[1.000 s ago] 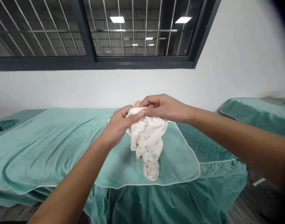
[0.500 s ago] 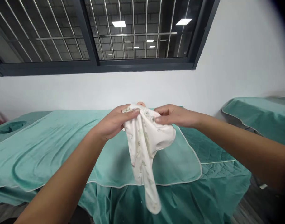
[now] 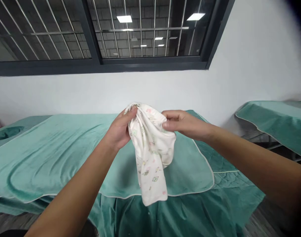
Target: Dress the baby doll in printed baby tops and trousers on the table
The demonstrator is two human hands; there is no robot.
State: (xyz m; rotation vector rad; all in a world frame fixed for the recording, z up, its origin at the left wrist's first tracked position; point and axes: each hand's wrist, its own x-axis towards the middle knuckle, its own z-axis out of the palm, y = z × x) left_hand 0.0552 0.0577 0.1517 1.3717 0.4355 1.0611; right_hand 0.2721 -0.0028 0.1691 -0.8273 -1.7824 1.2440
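Your left grip (image 3: 120,129) is clamped on the printed white cloth (image 3: 151,158), which hangs below it over the green sheet (image 3: 192,174), while your right grip (image 3: 182,125) meets the cloth's edge, closure indeterminable.

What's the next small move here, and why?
I'd probably have the right hand pinch and ease the printed white cloth gently outward while the left hand holds firm. The cloth is bunched under the left thumb and hangs in folds, and the right hand is at its upper right edge, so a sideways pull looks likely to open it.
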